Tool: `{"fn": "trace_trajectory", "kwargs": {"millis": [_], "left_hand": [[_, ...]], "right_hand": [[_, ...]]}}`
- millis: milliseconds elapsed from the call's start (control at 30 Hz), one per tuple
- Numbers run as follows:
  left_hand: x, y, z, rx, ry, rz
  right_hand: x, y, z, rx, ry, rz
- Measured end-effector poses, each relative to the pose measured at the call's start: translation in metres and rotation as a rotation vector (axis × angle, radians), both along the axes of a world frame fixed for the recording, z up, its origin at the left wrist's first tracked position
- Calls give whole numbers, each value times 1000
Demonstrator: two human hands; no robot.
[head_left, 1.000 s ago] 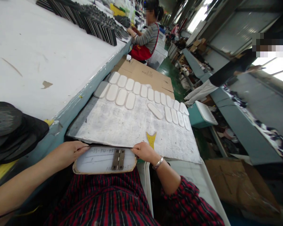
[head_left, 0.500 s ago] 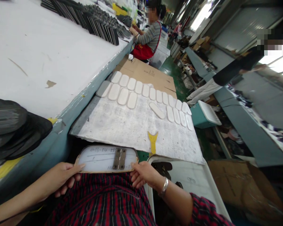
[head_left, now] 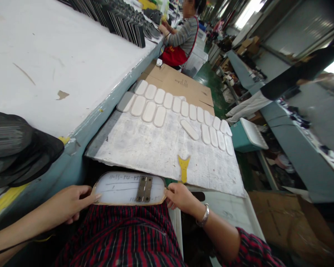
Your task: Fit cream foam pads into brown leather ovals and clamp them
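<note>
Across my lap lies a rounded translucent plate (head_left: pixel 117 189) with pencilled lines and handwriting, a tan and dark edging, and a metal hinge (head_left: pixel 144 189) near its right end. My left hand (head_left: pixel 74 202) grips the plate's left end, thumb on top and fingers partly hidden below. At the right end, my right hand (head_left: pixel 180 198) is closed, pinching the edging against the plate's rim. Just beyond, a yellow forked tool (head_left: pixel 184 168) lies at the near edge of the whitish board (head_left: pixel 144 144). Rows of pale rounded pieces (head_left: pixel 149 111) rest farther back on that board.
To the left runs a long white-topped table (head_left: pixel 44 74) bearing black stacked pieces (head_left: pixel 8 150). Cardboard (head_left: pixel 180 81) lies behind the board. A co-worker (head_left: pixel 183 35) sits at the table's far side, and another person (head_left: pixel 289 78) stands at right near a teal bin (head_left: pixel 243 135).
My right hand has shifted slightly up and right along the plate's right end, its fingers now curled tighter. My left hand still holds the left end. The whole view has shifted a little.
</note>
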State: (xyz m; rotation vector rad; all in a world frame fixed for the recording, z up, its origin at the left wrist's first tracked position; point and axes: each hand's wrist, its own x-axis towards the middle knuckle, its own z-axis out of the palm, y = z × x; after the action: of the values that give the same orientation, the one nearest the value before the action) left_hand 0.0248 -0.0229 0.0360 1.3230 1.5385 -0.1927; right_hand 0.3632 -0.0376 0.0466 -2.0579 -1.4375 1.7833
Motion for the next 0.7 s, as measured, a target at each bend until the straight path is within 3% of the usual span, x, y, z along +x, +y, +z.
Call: {"fn": "trace_trajectory", "kwargs": {"millis": [267, 533, 600, 700], "left_hand": [[-1, 5, 9, 26, -86, 28], [-7, 13, 9, -33, -149, 34], [-5, 15, 18, 18, -109, -6], [2, 17, 33, 230, 2, -123]], "right_hand": [[-2, 8, 7, -172, 130, -149], [0, 8, 6, -177, 170, -128], [-1, 5, 2, -148, 154, -122], [-1, -2, -7, -74, 105, -105]]}}
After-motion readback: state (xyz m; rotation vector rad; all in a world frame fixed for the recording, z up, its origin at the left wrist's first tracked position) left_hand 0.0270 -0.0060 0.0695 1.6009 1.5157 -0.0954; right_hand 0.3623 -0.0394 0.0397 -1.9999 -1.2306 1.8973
